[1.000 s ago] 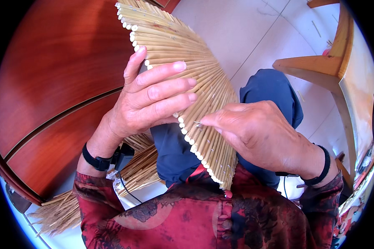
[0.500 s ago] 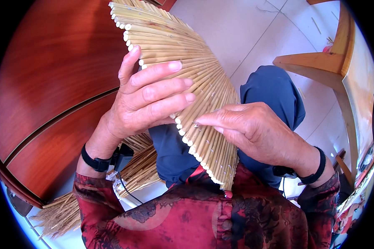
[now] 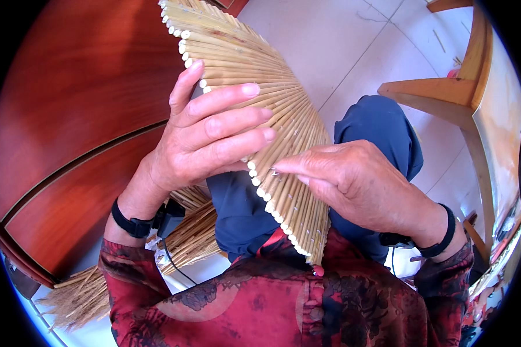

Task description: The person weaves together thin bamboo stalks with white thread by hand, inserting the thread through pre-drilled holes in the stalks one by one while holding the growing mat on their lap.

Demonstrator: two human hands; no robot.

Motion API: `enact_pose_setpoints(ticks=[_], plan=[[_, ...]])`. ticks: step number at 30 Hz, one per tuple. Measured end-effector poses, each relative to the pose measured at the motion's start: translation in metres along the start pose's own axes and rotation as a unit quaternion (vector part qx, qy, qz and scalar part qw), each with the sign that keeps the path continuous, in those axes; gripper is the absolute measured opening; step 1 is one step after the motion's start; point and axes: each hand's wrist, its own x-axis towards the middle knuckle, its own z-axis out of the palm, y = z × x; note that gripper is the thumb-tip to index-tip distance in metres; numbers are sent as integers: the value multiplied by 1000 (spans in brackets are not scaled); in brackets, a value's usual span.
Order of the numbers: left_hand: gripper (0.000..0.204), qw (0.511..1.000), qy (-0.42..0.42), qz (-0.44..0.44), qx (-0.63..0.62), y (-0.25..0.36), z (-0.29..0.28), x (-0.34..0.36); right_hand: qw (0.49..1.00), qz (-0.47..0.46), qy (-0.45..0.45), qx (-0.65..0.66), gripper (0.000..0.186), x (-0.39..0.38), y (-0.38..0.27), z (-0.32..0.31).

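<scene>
A fan-shaped panel of sorghum stalks [image 3: 298,124] stands over my lap, its pale cut ends stepping down along the left edge. Small light stitches dot the stalks. My left hand [image 3: 205,127] grips that left edge, the fingers laid across the top and the thumb hidden underneath. Against the lower middle of the panel, my right hand [image 3: 359,182] pinches thumb to forefinger. A thin, bright, needle-like piece [image 3: 274,171] shows at those fingertips; most of it is hidden.
A bundle of loose stalks [image 3: 194,237] with brushy ends lies low on the left. Beside it rises a red-brown wooden cabinet [image 3: 69,104]. A wooden chair or stool frame [image 3: 434,89] stands at right on the tiled floor [image 3: 353,52].
The panel's upper end has shifted slightly right in the picture. Both hands keep nearly the same hold and place on it.
</scene>
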Motion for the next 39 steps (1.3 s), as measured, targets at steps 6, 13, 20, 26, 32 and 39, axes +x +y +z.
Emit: enact_pose_setpoints(ticks=[6, 13, 20, 26, 32, 39], plan=[[25, 999, 8, 42, -8, -6, -1, 1, 987, -26, -83, -135, 21, 17, -19, -18], [31, 991, 64, 59, -97, -14, 10, 3, 978, 47, -130, -154, 21, 27, -37, -28], [32, 983, 121, 83, -112, -16, 16, 11, 974, 120, -138, -131, 32, 27, -52, -35], [31, 979, 131, 113, -107, -19, 17, 9, 966, 151, -148, -146, 32, 30, -65, -34], [24, 974, 150, 134, -106, -26, 20, 10, 948, 149, -179, -217, 27, 43, -75, -38], [11, 971, 170, 142, -88, -26, 22, 11, 929, 99, -182, -307, 16, 45, -78, -31]])
